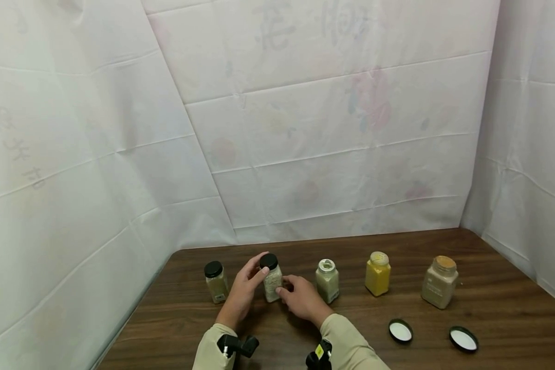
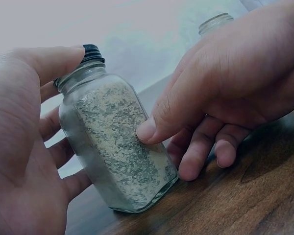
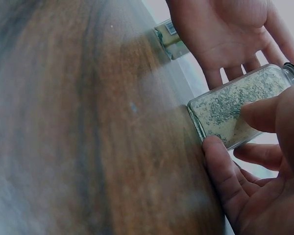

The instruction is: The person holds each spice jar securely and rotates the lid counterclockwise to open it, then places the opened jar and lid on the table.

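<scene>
A glass spice jar (image 1: 272,288) of pale seasoning with green flakes stands between my two hands, its black lid (image 1: 268,261) on top. My left hand (image 1: 242,294) holds it from the left, thumb against the lid and fingers reaching behind the glass. From the right, my right hand (image 1: 303,299) grips the jar's body; in the left wrist view the right thumb (image 2: 148,131) presses the front face. The right wrist view shows the jar's base (image 3: 196,122) right at the wooden tabletop, with the right fingers partly behind the glass.
Left of my hands is a black-capped jar (image 1: 217,288). To the right stand a lidless pale green jar (image 1: 327,289), a yellow jar (image 1: 377,277) and a larger beige-brown jar (image 1: 438,289). Two lids (image 1: 400,331) lie near the front right. White sheeting (image 1: 328,154) surrounds the table (image 1: 166,329).
</scene>
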`<state>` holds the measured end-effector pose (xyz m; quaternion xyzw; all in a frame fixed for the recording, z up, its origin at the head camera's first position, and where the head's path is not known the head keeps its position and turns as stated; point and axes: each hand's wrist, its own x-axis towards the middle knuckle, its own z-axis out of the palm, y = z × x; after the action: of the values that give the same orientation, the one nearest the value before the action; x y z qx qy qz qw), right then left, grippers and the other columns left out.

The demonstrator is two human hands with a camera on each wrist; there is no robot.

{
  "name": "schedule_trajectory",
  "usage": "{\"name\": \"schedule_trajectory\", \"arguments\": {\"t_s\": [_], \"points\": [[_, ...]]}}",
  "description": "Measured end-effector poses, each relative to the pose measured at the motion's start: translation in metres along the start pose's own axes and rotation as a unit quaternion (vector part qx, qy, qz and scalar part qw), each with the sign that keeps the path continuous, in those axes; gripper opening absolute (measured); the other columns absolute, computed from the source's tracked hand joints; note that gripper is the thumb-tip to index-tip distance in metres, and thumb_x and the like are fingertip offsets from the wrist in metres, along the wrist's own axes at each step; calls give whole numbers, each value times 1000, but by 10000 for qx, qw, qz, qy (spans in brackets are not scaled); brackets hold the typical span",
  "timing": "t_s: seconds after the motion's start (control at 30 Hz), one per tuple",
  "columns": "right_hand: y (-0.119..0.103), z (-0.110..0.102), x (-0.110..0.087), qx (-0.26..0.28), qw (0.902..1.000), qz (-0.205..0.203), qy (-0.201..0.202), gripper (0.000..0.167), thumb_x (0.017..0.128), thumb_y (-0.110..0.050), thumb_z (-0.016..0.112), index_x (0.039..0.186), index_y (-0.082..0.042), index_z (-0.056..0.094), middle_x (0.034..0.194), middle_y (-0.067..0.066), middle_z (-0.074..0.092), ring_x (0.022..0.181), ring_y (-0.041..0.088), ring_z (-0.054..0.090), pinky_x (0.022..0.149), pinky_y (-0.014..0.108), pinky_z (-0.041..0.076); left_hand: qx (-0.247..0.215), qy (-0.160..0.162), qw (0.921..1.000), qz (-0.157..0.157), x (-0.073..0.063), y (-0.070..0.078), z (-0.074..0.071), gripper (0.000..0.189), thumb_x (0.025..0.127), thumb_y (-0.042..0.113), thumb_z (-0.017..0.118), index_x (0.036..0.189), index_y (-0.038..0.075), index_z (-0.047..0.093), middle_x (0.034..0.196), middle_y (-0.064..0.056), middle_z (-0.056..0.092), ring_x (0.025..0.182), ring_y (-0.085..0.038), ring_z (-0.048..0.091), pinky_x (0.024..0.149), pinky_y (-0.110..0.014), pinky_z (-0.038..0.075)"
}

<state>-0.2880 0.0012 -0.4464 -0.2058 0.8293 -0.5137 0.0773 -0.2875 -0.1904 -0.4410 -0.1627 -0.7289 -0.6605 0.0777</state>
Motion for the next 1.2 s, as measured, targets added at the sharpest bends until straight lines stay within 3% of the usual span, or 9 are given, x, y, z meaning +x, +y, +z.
{"name": "schedule_trajectory", "arguments": {"t_s": [0.2,0.5,0.63,0.77,1.0,1.2], "points": [[1,0,0,-34,10000,-33,71,50,101,-25,62,141,4,51,115,11,65,82,16,64,70,39,53,-145,168,9998,21,0,0,1,46,103,20,60,144,4,49,126,-14,58,116,-19,55,101,-40,39],[3,2,0,-60,9998,-123,144,50,101,-26,62,140,4,51,109,8,66,80,16,64,68,38,53,-710,657,9953,6,-2,4,1,39,104,22,55,133,-5,53,121,-13,62,106,-16,58,97,-47,41],[2,1,0,-56,9999,-94,124,50,102,-26,62,141,3,51,105,6,66,79,16,63,68,38,53,-695,806,9943,-73,-1,3,1,37,103,20,57,130,-5,54,115,-7,63,100,-16,58,95,-46,43],[2,2,0,-105,9998,-110,127,49,102,-26,61,140,4,52,106,7,66,78,16,63,68,38,52,-634,911,9937,-148,-1,2,1,36,102,18,61,129,-4,54,114,-9,62,95,-17,56,88,-42,45],[1,1,-1,-131,9998,-82,134,49,102,-26,62,140,4,52,112,10,65,80,16,64,70,39,53,-327,692,9971,-45,-2,1,0,45,102,21,61,142,3,52,134,-17,55,115,-19,55,96,-46,43],[1,1,-2,-138,9998,-52,137,50,101,-27,62,140,3,52,116,11,65,82,17,64,72,41,53,-212,425,9989,-59,-3,1,-1,49,102,24,60,147,7,50,135,-15,56,121,-20,54,101,-45,42]]}}
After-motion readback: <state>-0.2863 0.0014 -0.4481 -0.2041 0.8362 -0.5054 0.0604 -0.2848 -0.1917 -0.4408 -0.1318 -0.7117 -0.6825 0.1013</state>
